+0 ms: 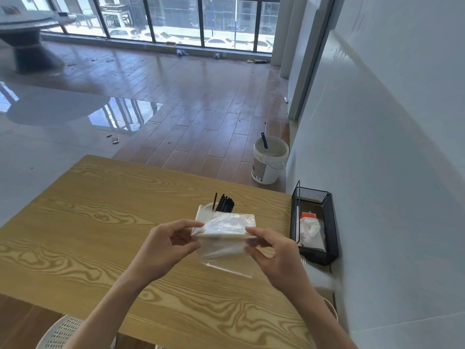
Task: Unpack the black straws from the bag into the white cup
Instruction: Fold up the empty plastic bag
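A clear plastic bag [225,238] is held up above the wooden table [100,222], folded over along its middle. My left hand [166,245] pinches the bag's left edge between thumb and fingers. My right hand [274,253] pinches its right edge. I see no straws inside the bag. Behind it, several black straws [224,203] stand upright in the white cup [206,207], which the bag mostly hides.
A black mesh basket [314,222] with white tissue and a red-orange item sits at the table's right edge by the wall. A white bucket [269,159] stands on the floor beyond. A white chair [60,333] shows at bottom left.
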